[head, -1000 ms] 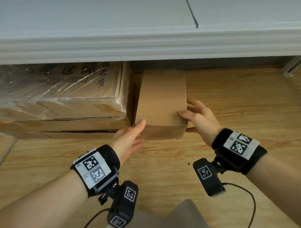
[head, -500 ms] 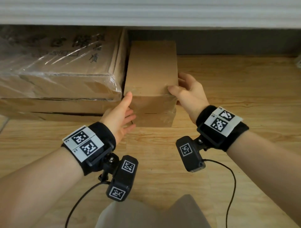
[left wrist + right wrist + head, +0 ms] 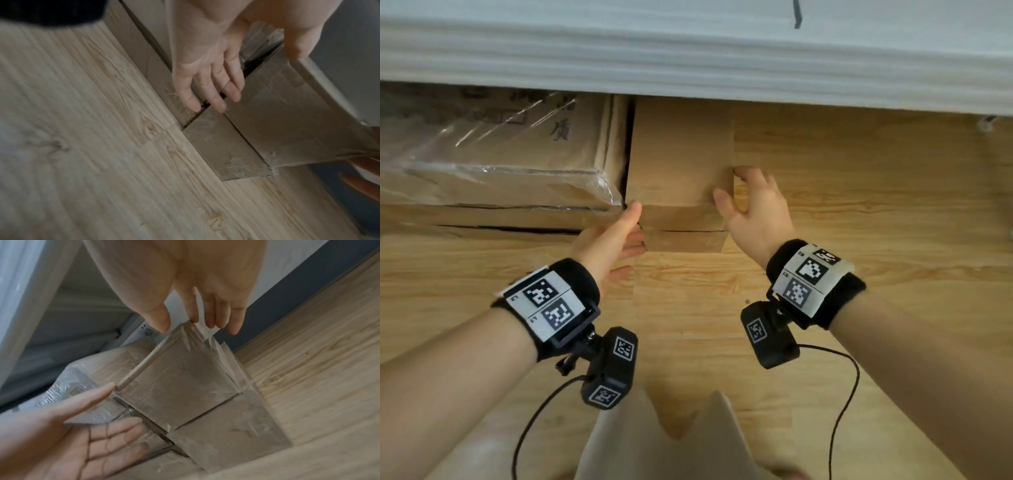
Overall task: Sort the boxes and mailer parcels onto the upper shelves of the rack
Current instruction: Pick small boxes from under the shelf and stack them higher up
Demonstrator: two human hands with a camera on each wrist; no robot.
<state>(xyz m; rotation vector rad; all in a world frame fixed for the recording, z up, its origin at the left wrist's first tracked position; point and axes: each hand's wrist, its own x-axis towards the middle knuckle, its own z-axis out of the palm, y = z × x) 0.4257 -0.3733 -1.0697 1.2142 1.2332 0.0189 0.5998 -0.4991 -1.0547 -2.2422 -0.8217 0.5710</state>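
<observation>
A plain brown box [image 3: 681,154] wrapped in clear film sits on top of a second brown box [image 3: 681,240] on the wooden floor, under the rack's lowest white shelf [image 3: 688,51]. My left hand [image 3: 619,233] is at the upper box's front left corner, thumb at the top edge and fingers straight. In the left wrist view those fingers [image 3: 205,91] reach into the gap beside the box [image 3: 277,121]. My right hand [image 3: 750,198] touches the front right corner, thumb on top and fingers along the right side. In the right wrist view its fingers [image 3: 216,313] look nearly straight over the box [image 3: 179,382].
Large cartons under clear plastic film [image 3: 500,154] stand tight against the left of the two boxes. Bare wooden floor [image 3: 859,205] stretches to the right and toward me. The white shelf edge overhangs the boxes' rear part.
Both hands stay at the upper box's front corners. The left fingers have moved closer into the gap on its left side. My view dipped under the shelf and rose again.
</observation>
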